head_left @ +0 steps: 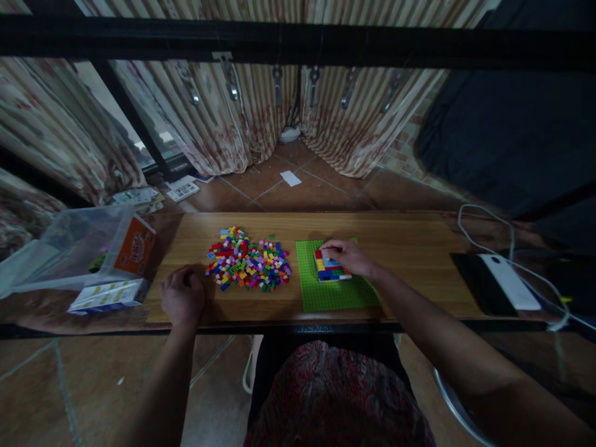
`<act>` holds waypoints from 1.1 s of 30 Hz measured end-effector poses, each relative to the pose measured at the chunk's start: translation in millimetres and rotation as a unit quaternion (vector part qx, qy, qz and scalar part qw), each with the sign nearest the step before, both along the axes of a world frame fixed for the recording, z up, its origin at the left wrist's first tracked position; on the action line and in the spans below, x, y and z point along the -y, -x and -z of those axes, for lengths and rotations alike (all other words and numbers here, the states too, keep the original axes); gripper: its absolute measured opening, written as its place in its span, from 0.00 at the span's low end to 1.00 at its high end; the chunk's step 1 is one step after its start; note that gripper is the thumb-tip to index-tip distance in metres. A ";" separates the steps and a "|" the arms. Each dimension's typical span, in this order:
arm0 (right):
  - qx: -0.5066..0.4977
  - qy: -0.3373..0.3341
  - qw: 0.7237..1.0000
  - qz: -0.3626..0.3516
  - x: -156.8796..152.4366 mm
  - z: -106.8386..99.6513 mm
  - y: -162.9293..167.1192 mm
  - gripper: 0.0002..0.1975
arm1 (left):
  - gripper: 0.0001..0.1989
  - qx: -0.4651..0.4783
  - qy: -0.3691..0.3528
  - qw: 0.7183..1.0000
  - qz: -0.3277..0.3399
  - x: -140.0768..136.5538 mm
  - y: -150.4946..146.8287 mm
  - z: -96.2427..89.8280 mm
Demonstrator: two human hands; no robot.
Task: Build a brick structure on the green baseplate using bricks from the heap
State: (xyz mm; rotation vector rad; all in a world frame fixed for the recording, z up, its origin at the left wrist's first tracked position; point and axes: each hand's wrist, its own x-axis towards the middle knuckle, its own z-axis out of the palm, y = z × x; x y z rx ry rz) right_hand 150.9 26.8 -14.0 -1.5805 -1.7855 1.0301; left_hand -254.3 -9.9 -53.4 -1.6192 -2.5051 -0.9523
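Observation:
A green studded baseplate [342, 299] lies right of the middle of the wooden table, with a low block of red, yellow, blue and white building bricks [331, 273] on it. My right hand [350, 256] reaches over this block from the right. Its fingers are closed together at the block's far edge, and whatever they pinch is hidden or too small to make out. To the left spreads a pile of loose, many-coloured building bricks [251, 264]. Beside that pile, my left hand [183, 295] rests on the tabletop with curled fingers and nothing visible in it.
On the left stand a clear plastic bin [88, 239] with an orange label and a white-and-blue box [109, 296]. A white device [507, 281] with a looping cable [511, 233] lies on a black pad at the right end. A dark rail [298, 45] crosses above, before curtains.

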 end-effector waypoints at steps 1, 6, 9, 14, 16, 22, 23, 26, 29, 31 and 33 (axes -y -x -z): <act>-0.002 0.005 1.000 -0.006 0.1 -1.4 -1.4 0.15 | 0.15 0.001 -0.001 1.000 0.000 -0.2 0.3 0.1; -0.032 0.040 0.998 -0.038 1.8 -4.4 -7.7 0.18 | 0.14 -0.001 -0.003 1.000 0.007 0.2 0.3 0.0; -0.033 0.059 0.995 -0.072 3.1 -0.8 -10.8 0.23 | 0.14 0.001 0.001 1.000 0.007 0.8 -0.8 -0.4; -0.029 0.040 0.997 -0.060 5.8 6.4 -12.0 0.23 | 0.13 0.012 0.000 1.000 -0.005 0.8 -0.9 2.9; -0.033 0.038 0.997 -0.055 7.6 7.2 -11.7 0.23 | 0.13 0.010 -0.006 1.000 -0.007 1.4 -0.1 5.3; 0.009 0.045 0.997 -0.057 8.8 4.4 -16.1 0.24 | 0.12 0.004 -0.024 1.000 0.005 3.1 1.5 11.1; 0.020 0.045 0.997 -0.056 8.2 3.0 -16.2 0.24 | 0.12 0.002 -0.027 1.000 0.007 3.2 1.4 11.6; 0.058 0.007 0.998 -0.039 6.8 -2.2 -7.8 0.23 | 0.12 -0.004 -0.032 0.999 0.009 3.7 0.9 12.2; 0.080 -0.091 0.992 -0.023 7.8 -7.1 20.4 0.20 | 0.12 -0.002 -0.028 1.000 0.008 4.5 -0.1 12.2; 0.080 -0.141 0.985 -0.055 9.4 -8.8 49.4 0.17 | 0.12 0.002 -0.030 1.000 0.007 4.7 -0.8 12.1; 0.079 -0.167 0.977 -0.110 10.0 -8.6 81.6 0.15 | 0.12 0.007 -0.036 0.999 0.008 4.8 -1.3 11.9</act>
